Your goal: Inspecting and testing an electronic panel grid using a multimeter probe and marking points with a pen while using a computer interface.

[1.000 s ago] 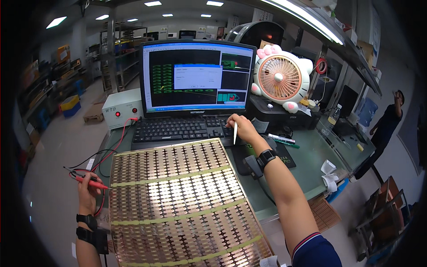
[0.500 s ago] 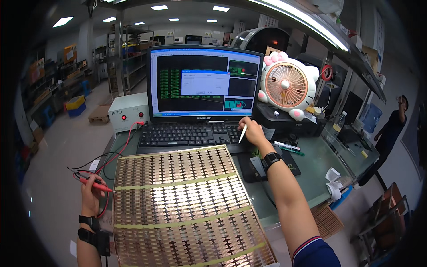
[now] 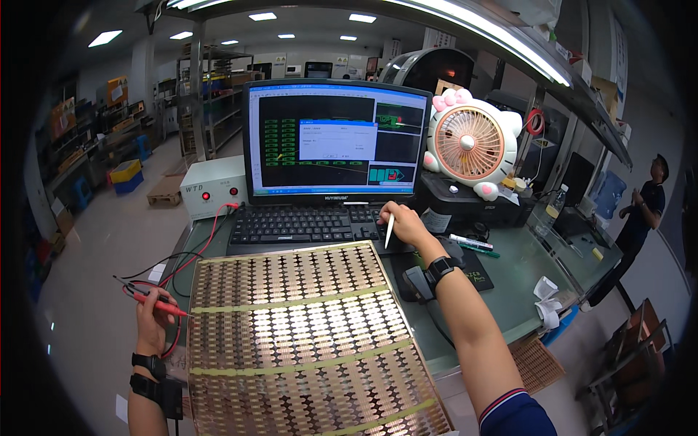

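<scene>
My left hand [image 3: 151,325] is closed around a red test probe [image 3: 170,308], whose tip is at the left edge of a large copper-coloured circuit panel [image 3: 327,296]. A black probe [image 3: 129,283] also juts out from between these fingers. My right hand [image 3: 407,224] is over the number keys at the right end of a black keyboard [image 3: 298,224]. Its fingers are bent around a white pen-like stick [image 3: 390,229]; whether a fingertip presses a key is hidden. Behind the keyboard, a monitor [image 3: 331,178] displays green board patterns with a dialog box over them.
A white control box [image 3: 211,180] with red lights and a lead stands left of the monitor. A cat-shaped fan [image 3: 467,142] sits on a black printer [image 3: 465,200]. Marker pens [image 3: 476,247] and crumpled paper [image 3: 545,298] lie to the right. Another person [image 3: 643,211] stands far right.
My right hand has shifted slightly left and nearer over the keyboard's number keys. The red probe's tip has moved slightly down along the panel's edge. The person at far right has lowered an arm.
</scene>
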Tool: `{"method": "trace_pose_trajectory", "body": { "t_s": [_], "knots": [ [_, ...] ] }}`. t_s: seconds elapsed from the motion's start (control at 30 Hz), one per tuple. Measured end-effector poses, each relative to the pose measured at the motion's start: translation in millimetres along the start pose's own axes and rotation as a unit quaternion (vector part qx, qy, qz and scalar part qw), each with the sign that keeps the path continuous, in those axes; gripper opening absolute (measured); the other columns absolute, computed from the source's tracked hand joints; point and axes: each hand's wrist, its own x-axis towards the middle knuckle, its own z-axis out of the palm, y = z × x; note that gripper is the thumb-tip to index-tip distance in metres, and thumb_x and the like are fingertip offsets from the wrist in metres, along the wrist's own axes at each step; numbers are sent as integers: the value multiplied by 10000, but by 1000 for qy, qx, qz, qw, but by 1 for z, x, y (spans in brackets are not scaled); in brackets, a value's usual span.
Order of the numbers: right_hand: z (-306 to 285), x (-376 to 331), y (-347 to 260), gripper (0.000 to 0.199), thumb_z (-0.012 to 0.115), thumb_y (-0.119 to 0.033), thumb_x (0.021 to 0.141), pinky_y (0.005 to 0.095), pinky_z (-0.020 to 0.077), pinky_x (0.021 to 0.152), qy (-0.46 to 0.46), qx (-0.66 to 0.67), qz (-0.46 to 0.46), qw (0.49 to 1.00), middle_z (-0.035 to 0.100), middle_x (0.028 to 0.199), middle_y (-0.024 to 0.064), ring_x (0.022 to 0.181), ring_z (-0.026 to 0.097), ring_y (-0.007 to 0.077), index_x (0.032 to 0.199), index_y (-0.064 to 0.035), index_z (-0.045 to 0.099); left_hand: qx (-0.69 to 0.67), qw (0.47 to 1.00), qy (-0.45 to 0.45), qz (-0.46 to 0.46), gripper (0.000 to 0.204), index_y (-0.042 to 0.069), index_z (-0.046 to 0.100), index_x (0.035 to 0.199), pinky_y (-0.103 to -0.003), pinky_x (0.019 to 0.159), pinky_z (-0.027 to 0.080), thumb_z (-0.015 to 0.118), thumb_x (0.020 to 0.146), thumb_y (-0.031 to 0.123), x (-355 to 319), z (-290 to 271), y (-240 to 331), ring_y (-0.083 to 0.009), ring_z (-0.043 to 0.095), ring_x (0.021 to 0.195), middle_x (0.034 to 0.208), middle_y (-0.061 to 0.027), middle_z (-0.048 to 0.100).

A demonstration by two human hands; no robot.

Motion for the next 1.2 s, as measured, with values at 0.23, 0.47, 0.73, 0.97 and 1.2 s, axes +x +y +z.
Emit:
{"method": "trace_pose_trajectory", "body": {
  "t_s": [0.23, 0.47, 0.73, 0.97, 1.2],
  "knots": [
    [-3, 2, 13, 122, 509, -211, 901, 438, 414, 767, 48, -111, 126, 985, 644, 851, 146, 894, 599, 332, 940, -124, 586, -9, 1000, -11, -10, 272, 53, 587, 864, -203, 484, 458, 537, 935, 310, -1, 2, 4, -92, 563, 528, 759, -73, 621],
    [3, -7, -5, 111, 539, -227, 894, 426, 412, 739, 40, -54, -1, 998, 647, 778, 107, 863, 607, 294, 915, -128, 584, -7, 1000, -5, 3, 279, 37, 597, 872, -214, 512, 460, 537, 928, 303, -3, 4, 5, -111, 569, 518, 764, -94, 637],
    [-10, -42, -4, 119, 545, -230, 907, 402, 387, 783, 145, -241, 109, 953, 645, 732, 99, 769, 621, 310, 883, -118, 577, -13, 1000, -5, -12, 271, 34, 600, 870, -221, 500, 467, 556, 911, 298, -1, 0, 4, -119, 574, 517, 758, -100, 639],
    [-13, -40, -25, 162, 538, -251, 924, 384, 467, 702, 157, 32, 145, 976, 692, 723, 42, 823, 674, 253, 897, -98, 585, -13, 1000, -10, -22, 278, 39, 588, 870, -222, 501, 473, 557, 917, 311, -3, 2, 8, -117, 569, 514, 751, -92, 638],
    [13, -29, -86, 310, 646, -322, 847, 404, 459, 863, -117, 84, 5, 990, 639, 1023, 161, 987, 604, 337, 1043, -87, 599, -23, 999, -4, -23, 278, 34, 589, 884, -227, 506, 476, 547, 925, 306, -3, 0, 4, -123, 572, 519, 753, -97, 640]
  ]
}}
